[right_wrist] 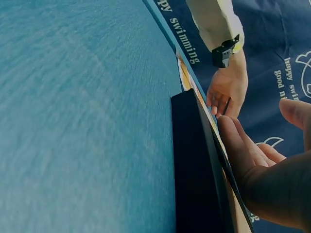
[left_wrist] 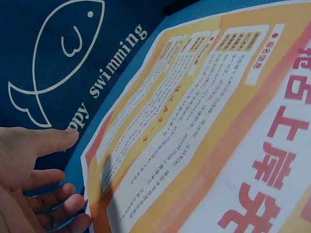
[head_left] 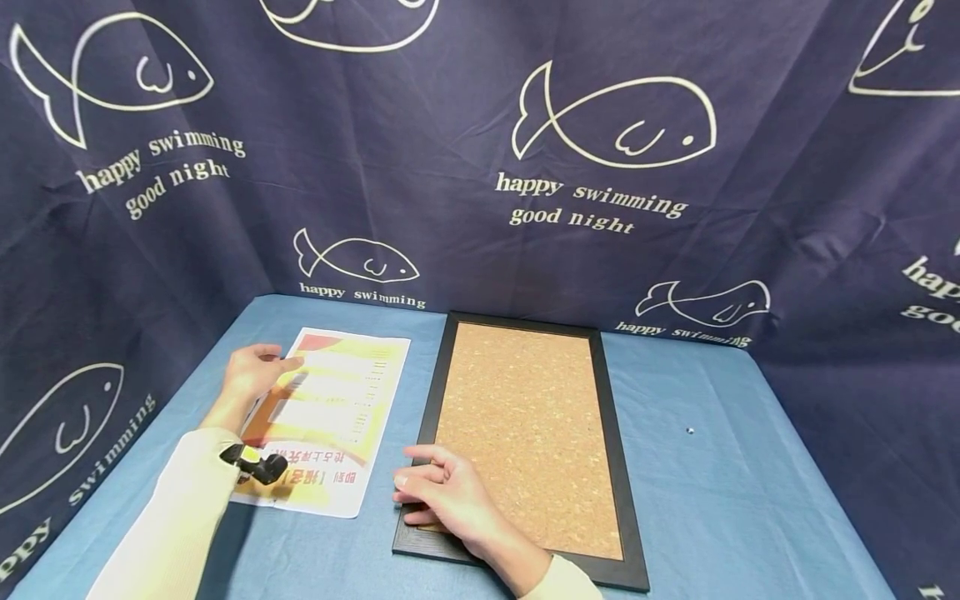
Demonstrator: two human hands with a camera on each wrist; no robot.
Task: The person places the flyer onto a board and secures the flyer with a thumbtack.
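Observation:
A printed poster [head_left: 337,387] in yellow, orange and white lies on the left of the table, its lettering upside down in the head view. My left hand [head_left: 255,371] is at its left edge, thumb and fingers apart. In the left wrist view, the fingers [left_wrist: 58,196] are loosely bent beside the poster's border [left_wrist: 95,179] and grip nothing. Right of the poster lies a cork board [head_left: 532,417] with a black frame [head_left: 611,417]. Over its near left corner is my right hand [head_left: 457,496], fingers loosely bent and holding nothing; it hides part of the frame.
Blue cloth [head_left: 712,517] covers the table. To the right of the board lies a tiny shiny object [head_left: 691,431]. A dark blue curtain [head_left: 465,167] with fish drawings and lettering surrounds the table at the back and sides. A black wrist camera [head_left: 255,462] sits on the left wrist.

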